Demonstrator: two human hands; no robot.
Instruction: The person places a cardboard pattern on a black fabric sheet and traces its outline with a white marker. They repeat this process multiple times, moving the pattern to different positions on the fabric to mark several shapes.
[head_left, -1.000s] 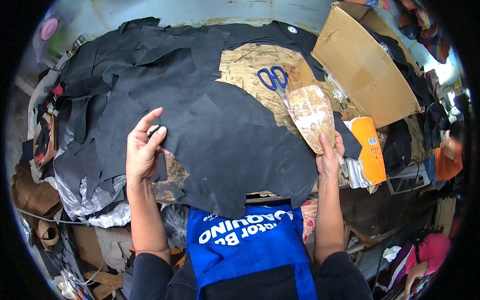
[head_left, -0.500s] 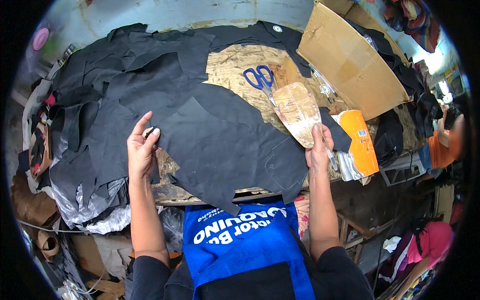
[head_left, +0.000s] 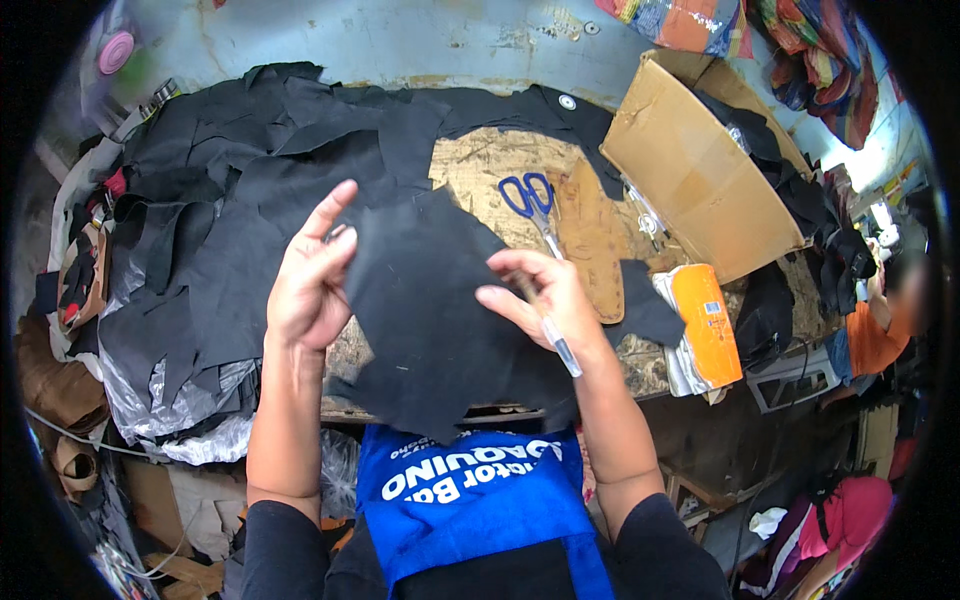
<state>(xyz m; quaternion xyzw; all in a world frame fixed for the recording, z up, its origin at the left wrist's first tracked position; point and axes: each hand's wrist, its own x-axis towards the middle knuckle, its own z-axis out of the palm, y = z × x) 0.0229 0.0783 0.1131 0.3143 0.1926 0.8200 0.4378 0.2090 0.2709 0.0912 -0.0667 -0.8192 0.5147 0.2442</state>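
Black sheet (head_left: 425, 300) lies on the wooden table (head_left: 470, 165), left of and nearer the person than the blue-handled scissors (head_left: 545, 228); compared with half a second ago, its right part has drawn in leftward, and the pale outline traced there can no longer be made out, so it seems to be shifting or turning. The left hand (head_left: 310, 285) is at the sheet's left edge, well left of the scissors, fingers spread and thumb raised; whether they touch the sheet I cannot tell. The right hand (head_left: 555, 300) has swung over to the sheet's right side, just nearer the person than the scissors, thumb and forefinger parted. The tan template (head_left: 597, 260), now released, lies just right of the scissors, which appears to leave the sheet free of it. Smallest is the pen (head_left: 560, 345), lodged among the right hand's loosely curled fingers. Of the containers, the cardboard box (head_left: 690, 190) is larger: it stands open, right of the scissors, with dark material (head_left: 775, 160) inside. Crumpled clear plastic (head_left: 215, 440) sits well left of the scissors, black pieces touching it, though whether in or on it I cannot tell
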